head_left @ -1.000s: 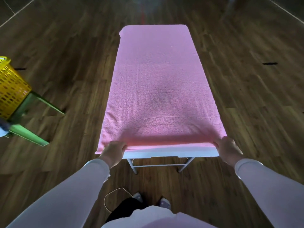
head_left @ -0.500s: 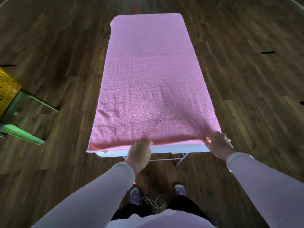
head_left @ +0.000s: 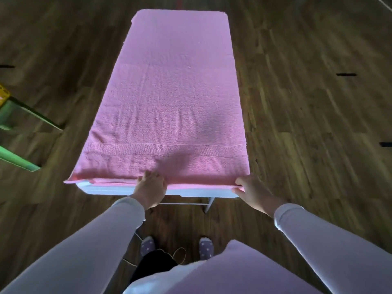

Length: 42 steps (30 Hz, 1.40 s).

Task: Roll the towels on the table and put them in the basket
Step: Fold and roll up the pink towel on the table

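A pink towel (head_left: 174,102) lies flat, covering the white tabletop (head_left: 191,193). The left hand (head_left: 151,190) presses fingers on its near hem; the right hand (head_left: 253,193) pinches the near right corner. A yellow basket (head_left: 3,94), cut off at the left edge, hides its contents.

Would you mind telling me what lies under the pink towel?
A white table shows only along its near edge, with a leg below; the pink towel covers the rest of its top.
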Available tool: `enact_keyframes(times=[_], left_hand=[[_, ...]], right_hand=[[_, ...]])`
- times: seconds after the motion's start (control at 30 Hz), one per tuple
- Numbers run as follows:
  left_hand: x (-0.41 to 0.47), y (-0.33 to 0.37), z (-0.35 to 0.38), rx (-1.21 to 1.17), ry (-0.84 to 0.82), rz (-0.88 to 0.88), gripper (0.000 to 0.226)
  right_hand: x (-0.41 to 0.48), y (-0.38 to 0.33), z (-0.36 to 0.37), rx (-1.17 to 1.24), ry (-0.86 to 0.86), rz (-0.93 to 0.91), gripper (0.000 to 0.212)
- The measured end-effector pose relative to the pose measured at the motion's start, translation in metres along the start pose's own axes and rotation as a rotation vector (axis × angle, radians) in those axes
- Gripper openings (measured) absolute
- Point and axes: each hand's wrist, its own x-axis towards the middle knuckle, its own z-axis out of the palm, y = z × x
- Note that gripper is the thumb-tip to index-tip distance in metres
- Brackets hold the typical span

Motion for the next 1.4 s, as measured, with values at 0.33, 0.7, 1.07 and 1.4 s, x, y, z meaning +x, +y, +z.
enact_keyframes(times=[0.33, 0.7, 1.07, 1.4], left_hand=[[-0.013, 0.065, -0.025, -0.602, 0.238, -0.425, 0.035], [-0.001, 0.104, -0.031, -0.394, 0.291, -0.156, 0.032], [-0.002, 0.096, -0.033, -0.371, 0.299, -0.085, 0.04], [-0.023, 0.048, -0.015, -0.473, 0.323, -0.091, 0.041]], right_hand=[[-0.006, 0.021, -0.009, 0.28, 0.046, 0.089, 0.017], [-0.012, 0.057, 0.001, 0.28, 0.019, 0.161, 0.027], [-0.001, 0.08, -0.02, 0.056, 0.088, 0.403, 0.014], [0.013, -0.087, 0.013, 0.023, 0.049, -0.333, 0.047]])
